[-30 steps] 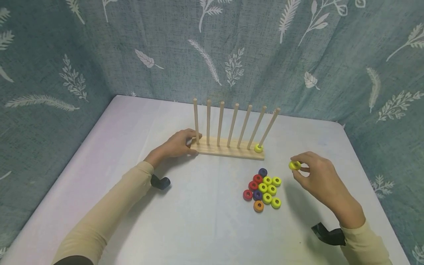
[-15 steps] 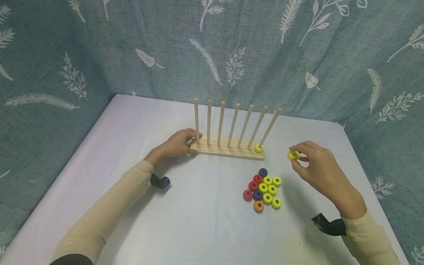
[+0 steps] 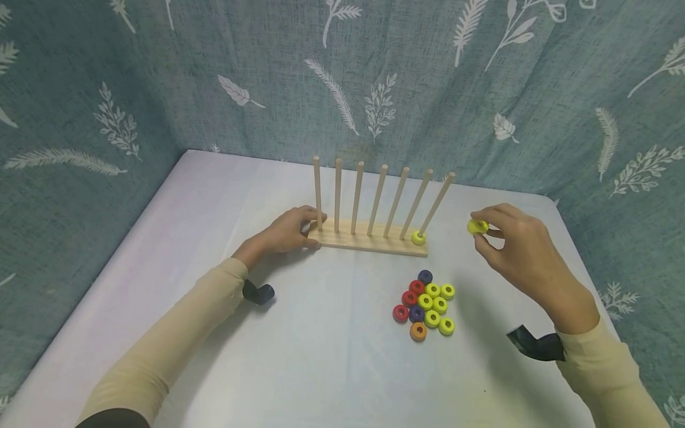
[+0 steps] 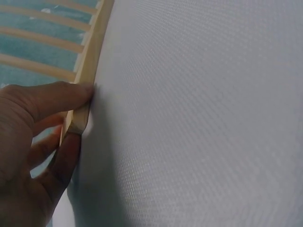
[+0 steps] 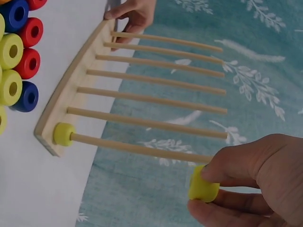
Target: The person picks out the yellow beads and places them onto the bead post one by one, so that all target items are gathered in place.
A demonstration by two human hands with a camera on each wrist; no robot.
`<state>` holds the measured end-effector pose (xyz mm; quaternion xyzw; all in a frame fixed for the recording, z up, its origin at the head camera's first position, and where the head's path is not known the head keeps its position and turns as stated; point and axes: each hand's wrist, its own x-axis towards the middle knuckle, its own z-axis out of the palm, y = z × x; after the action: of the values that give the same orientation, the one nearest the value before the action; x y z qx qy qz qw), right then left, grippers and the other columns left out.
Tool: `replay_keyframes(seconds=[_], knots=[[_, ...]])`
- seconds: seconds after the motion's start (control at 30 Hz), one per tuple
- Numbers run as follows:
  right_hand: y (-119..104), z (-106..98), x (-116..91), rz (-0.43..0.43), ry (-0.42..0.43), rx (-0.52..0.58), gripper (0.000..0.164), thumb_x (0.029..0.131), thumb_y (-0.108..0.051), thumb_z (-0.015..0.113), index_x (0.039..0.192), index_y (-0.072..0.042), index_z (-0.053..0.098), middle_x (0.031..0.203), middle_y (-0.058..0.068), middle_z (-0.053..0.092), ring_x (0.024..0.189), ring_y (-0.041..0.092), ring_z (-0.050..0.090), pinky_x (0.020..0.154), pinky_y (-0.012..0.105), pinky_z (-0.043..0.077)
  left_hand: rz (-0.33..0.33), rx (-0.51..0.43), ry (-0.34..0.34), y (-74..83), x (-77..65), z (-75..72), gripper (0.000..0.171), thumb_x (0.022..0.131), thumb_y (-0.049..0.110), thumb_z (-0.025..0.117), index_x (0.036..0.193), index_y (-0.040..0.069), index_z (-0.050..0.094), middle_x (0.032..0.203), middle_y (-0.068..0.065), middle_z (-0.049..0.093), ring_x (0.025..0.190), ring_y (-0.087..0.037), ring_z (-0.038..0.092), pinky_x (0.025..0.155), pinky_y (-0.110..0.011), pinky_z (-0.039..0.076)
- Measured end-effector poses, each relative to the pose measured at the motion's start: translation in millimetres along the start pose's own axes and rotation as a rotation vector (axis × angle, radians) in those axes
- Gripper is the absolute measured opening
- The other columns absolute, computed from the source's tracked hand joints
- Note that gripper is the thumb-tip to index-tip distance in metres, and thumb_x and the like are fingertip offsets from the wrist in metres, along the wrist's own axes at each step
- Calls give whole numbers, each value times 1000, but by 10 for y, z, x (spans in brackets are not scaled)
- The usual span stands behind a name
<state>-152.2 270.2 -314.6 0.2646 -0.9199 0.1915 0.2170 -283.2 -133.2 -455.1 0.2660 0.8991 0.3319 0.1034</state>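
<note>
A wooden peg rack with several upright rods stands on the table. My left hand grips the left end of its base, thumb on the front edge in the left wrist view. One yellow ring sits at the foot of the rightmost rod. Between thumb and fingertips, my right hand pinches another yellow ring, held in the air right of the rack. In the right wrist view this ring appears close to the tip of the end rod; whether they touch I cannot tell.
In front of the rack's right end lies a cluster of loose rings: several yellow rings, red rings, dark blue rings and an orange ring. A white cloth covers the table. Patterned teal curtains hang behind and at both sides.
My right hand has risen and moved away from me with the yellow ring, from beside the loose rings to beside the rods. The left hand and the rack have stayed put.
</note>
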Motion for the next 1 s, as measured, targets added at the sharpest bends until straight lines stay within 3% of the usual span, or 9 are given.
replay_keyframes(seconds=[0.33, 1.0], knots=[[4, -7, 149, -50, 38, 0, 37, 74, 16, 76, 109, 5, 70, 102, 15, 68, 88, 31, 70, 72, 43, 60, -21, 16, -21, 10, -10, 10, 61, 81, 16, 85, 137, 7, 61, 142, -15, 53, 136, -35, 43, 114, -52, 32], [8, -161, 500, -73, 65, -26, 37, 78, 17, 73, 113, 8, 68, 103, 19, 66, 96, 35, 67, 77, 45, 59, -62, -8, -37, 101, 38, -78, 61, 77, 15, 87, 133, 7, 64, 137, -13, 56, 133, -34, 45, 113, -52, 33]])
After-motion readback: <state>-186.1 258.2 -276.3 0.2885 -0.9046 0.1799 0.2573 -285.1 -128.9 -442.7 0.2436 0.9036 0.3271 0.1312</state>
